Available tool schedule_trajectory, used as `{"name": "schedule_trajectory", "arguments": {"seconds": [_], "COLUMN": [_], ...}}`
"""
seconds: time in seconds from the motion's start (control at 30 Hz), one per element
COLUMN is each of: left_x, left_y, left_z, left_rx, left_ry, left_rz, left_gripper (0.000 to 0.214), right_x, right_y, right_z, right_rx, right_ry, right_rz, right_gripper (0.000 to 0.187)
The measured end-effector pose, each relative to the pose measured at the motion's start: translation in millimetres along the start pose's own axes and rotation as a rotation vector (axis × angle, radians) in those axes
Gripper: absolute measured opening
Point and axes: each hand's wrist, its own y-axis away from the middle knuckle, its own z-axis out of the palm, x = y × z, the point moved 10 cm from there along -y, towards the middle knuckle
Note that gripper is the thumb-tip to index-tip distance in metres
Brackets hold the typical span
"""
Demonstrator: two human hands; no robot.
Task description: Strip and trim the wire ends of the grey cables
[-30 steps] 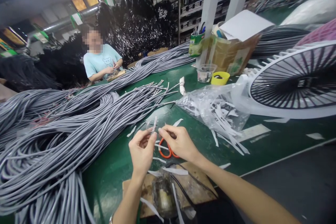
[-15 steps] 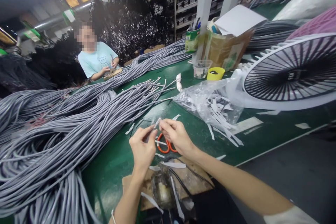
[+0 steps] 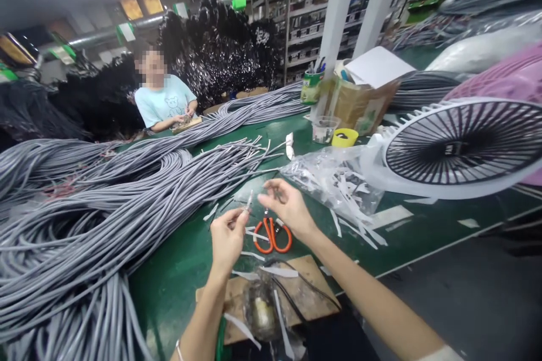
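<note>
My left hand [image 3: 227,234] is closed, thumb against the fingers, on a thin, pale-tipped cable end [image 3: 249,198] that points up and away. Just right of it, my right hand [image 3: 292,210] is raised with its thumb and curled forefinger apart; I see nothing between them. Orange-handled scissors [image 3: 273,237] lie on the green table under and between my hands, their blades partly hidden by the right hand. White strips [image 3: 282,272] lie scattered nearby. Close to my body, a small device wrapped in clear film [image 3: 263,309] sits on a wooden board [image 3: 311,276].
Bundles of grey cable [image 3: 139,225] cover the left side. To the right are a clear bag of white strips [image 3: 345,180] and a fan [image 3: 457,149]. Behind stand a yellow tape roll [image 3: 344,137], a clear cup and a cardboard box [image 3: 364,101]. A person [image 3: 167,101] works across the table.
My right hand has come away from the left, its thumb and forefinger parting. The held piece's pale tip now shows above my left hand, and more of the scissors is visible. The view has shifted slightly.
</note>
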Motion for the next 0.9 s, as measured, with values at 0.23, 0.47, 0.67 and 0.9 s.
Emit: {"name": "schedule_trajectory", "arguments": {"seconds": [0.23,0.47,0.67,0.9], "left_x": [-12.1,-12.8,-11.1,-13.2], "left_y": [11.6,21.1,16.5,12.0], "left_z": [34.8,49.2,44.8,36.9], "left_rx": [-0.296,-0.449,-0.394,-0.255], "left_ry": [0.246,0.341,0.348,0.328], "left_rz": [-0.25,-0.328,-0.258,-0.222], "left_gripper": [0.051,0.05,0.049,0.049], "right_x": [18.3,23.8,17.4,6.5], "right_y": [21.9,27.4,21.5,18.4], "right_z": [50.4,53.3,39.5,29.0], "right_rx": [-0.412,-0.49,-0.293,-0.184], "right_ry": [-0.233,-0.32,-0.226,-0.059], "right_rz": [0.156,0.227,0.098,-0.021], "right_gripper": [0.028,0.029,0.033,0.029]}}
